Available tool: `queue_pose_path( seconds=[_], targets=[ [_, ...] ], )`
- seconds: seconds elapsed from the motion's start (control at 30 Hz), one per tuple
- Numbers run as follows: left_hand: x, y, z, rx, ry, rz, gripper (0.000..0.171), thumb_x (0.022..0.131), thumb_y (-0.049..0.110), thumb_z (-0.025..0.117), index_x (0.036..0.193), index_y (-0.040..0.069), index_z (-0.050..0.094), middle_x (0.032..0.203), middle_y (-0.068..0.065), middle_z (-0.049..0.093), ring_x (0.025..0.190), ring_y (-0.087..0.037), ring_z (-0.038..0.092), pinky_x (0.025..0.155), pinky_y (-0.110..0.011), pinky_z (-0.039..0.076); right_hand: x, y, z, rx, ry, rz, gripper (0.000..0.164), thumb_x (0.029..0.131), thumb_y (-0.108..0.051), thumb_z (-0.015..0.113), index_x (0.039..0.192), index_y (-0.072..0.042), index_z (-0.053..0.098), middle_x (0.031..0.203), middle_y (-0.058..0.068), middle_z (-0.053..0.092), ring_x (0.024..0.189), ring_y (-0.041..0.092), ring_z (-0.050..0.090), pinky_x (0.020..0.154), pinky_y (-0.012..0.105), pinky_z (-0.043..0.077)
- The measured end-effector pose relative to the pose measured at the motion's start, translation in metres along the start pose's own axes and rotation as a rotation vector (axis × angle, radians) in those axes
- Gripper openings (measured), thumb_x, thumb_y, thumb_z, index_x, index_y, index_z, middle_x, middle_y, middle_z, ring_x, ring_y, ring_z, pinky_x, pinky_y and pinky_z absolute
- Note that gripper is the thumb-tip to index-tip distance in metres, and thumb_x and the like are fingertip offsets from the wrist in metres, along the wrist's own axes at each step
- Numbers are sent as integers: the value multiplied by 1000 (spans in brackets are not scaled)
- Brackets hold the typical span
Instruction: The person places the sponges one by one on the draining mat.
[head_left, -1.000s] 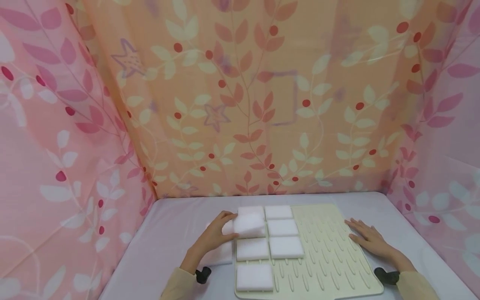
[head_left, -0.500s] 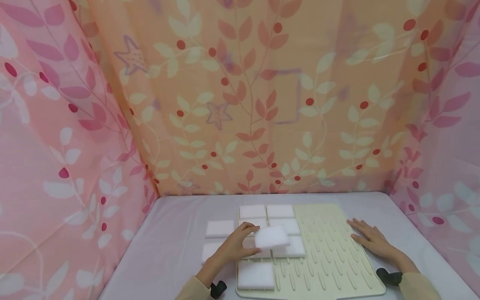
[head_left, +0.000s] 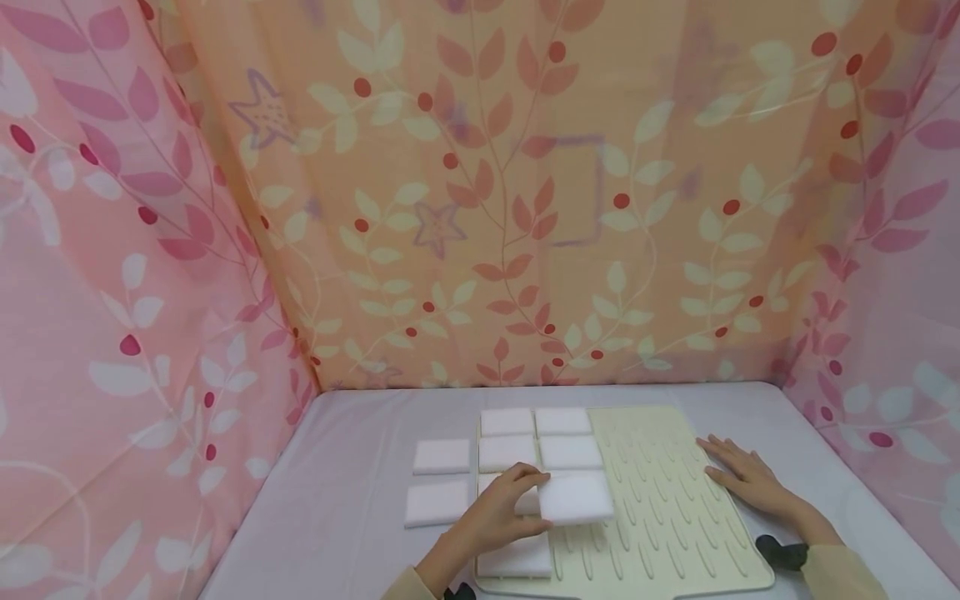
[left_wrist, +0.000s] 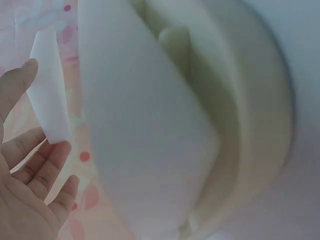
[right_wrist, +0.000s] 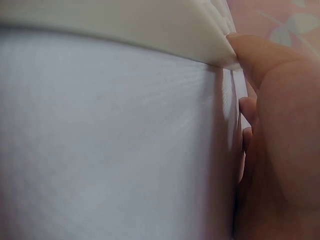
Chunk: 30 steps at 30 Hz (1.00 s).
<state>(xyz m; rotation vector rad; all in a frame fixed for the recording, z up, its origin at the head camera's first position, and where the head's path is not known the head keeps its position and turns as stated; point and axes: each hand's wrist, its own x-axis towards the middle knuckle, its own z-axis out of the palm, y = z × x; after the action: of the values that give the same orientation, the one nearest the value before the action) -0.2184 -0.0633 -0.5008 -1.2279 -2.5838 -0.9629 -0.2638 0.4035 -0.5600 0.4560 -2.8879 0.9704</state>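
My left hand [head_left: 498,512] pinches a white foam sponge [head_left: 577,498] by its left edge, thumb below and fingers above. In the left wrist view the sponge [left_wrist: 50,90] stands edge-on between thumb and fingertips. It covers the spot on the cream ridged mat [head_left: 667,517] where another sponge lay; whether it touches that one I cannot tell. Behind the left hand a sponge [head_left: 528,502] is partly hidden, and a front sponge [head_left: 513,560] lies below. My right hand [head_left: 750,483] rests at the mat's right edge, its thumb touching the rim [right_wrist: 125,30] in the right wrist view.
Farther back on the mat lie sponges in two columns, such as a back-left sponge [head_left: 506,422] and a second-row sponge [head_left: 570,452]. Left of the mat, two sponges, a rear one [head_left: 441,457] and a nearer one [head_left: 437,502], lie on the white table [head_left: 337,500]. Patterned curtains [head_left: 480,208] enclose the table.
My left hand has carried the sponge rightward and toward me, from the left column's second row to the right column's third row. The right hand has stayed at the mat's edge.
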Motion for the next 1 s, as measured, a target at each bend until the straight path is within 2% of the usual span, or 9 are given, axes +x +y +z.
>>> queue_pose_path(
  seconds=[0.3, 0.53, 0.77, 1.0],
  targets=[
    [-1, 10, 14, 71, 8, 58, 61, 81, 43, 67, 130, 9, 53, 120, 3, 53, 106, -8, 53, 88, -23, 46, 0, 1, 0, -9, 4, -1, 57, 93, -33, 52, 141, -6, 35, 143, 34, 23, 130, 58, 11, 100, 69, -10],
    [-4, 15, 24, 118, -29, 69, 59, 83, 46, 65, 129, 11, 54, 118, 5, 53, 104, -6, 53, 87, -20, 45, 0, 5, 1, -13, 8, -6, 57, 93, -32, 53, 141, -7, 36, 143, 33, 24, 130, 58, 12, 100, 69, -10],
    [-6, 20, 26, 176, -26, 117, 58, 81, 46, 67, 125, 9, 57, 113, 3, 55, 100, -5, 54, 87, -17, 43, 0, 4, 1, -11, 9, -8, 57, 93, -33, 53, 142, -8, 36, 143, 33, 25, 130, 57, 12, 100, 69, -10],
    [-8, 19, 26, 200, -20, 157, 57, 79, 47, 68, 121, 10, 59, 110, 3, 57, 95, -4, 55, 83, -14, 43, 0, 1, 1, -29, 18, -13, 57, 93, -32, 53, 141, -7, 36, 142, 34, 26, 130, 57, 13, 100, 69, -8]
  ],
)
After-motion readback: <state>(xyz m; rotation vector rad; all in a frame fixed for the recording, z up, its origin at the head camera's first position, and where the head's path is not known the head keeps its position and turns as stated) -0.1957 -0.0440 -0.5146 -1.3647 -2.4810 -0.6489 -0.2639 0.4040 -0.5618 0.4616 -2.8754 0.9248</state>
